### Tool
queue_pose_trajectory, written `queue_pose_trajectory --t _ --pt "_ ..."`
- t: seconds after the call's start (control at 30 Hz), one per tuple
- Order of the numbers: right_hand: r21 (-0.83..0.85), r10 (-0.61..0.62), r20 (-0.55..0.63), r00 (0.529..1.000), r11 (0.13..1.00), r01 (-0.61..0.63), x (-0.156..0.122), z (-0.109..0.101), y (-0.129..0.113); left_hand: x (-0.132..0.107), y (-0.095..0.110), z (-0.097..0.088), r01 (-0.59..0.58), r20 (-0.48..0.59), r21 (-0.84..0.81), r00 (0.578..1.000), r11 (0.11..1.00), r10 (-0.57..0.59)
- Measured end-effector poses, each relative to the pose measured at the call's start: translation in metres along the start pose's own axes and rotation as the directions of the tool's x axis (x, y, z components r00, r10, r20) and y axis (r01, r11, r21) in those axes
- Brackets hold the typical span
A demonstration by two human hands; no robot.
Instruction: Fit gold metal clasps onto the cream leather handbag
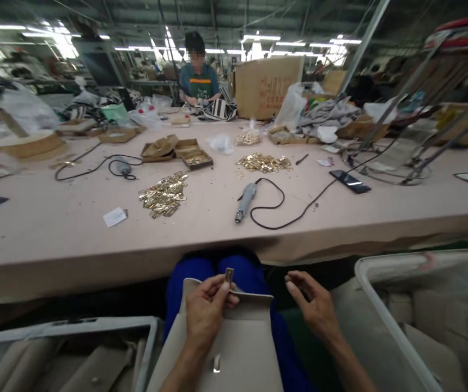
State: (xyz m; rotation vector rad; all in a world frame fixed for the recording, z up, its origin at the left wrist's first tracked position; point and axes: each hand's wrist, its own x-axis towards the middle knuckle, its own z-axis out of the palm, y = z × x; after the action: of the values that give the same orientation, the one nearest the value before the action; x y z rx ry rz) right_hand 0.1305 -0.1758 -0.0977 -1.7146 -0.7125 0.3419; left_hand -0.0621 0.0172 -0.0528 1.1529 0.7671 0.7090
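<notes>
On my lap lies a beige bag panel with a folded upper flap and a small metal fitting on its front. My left hand pinches a small gold metal plate at the flap's edge, thumb on the near side. To the right, apart from the bag, my right hand is raised with thumb and forefinger curled toward each other. Whether something tiny sits between those fingertips is too small to make out. On the table ahead rests a grey electric screwdriver with a black cord.
Gold metal plates and smaller gold parts lie heaped on the table. A phone lies at right. Bins with beige pieces stand left and right. Across the table a person handles striped fabric.
</notes>
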Motion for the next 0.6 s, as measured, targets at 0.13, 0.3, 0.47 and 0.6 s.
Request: queue_pose_trajectory --t 0.13,0.3,0.47,0.6 --pt "0.16 0.033 0.34 0.94 0.983 -0.092 -0.016 0.028 -0.007 -0.006 -0.002 0.008 -0.006 -0.011 -0.013 1.0 1.0 0.006" --pt "-0.024 0.027 0.246 0.969 0.999 -0.022 -0.021 0.05 -0.013 -0.012 -0.003 0.014 0.003 0.03 -0.051 1.0 0.999 -0.001" --pt "0.068 -0.042 0.274 0.961 0.997 0.024 -0.017 0.055 -0.01 -0.009 -0.004 0.017 -0.022 0.032 -0.056 0.999 0.998 0.024" --pt "0.132 -0.125 0.216 0.968 0.986 0.098 -0.017 0.056 -0.011 -0.013 0.004 0.018 -0.05 -0.001 0.061 0.999 0.997 0.05"
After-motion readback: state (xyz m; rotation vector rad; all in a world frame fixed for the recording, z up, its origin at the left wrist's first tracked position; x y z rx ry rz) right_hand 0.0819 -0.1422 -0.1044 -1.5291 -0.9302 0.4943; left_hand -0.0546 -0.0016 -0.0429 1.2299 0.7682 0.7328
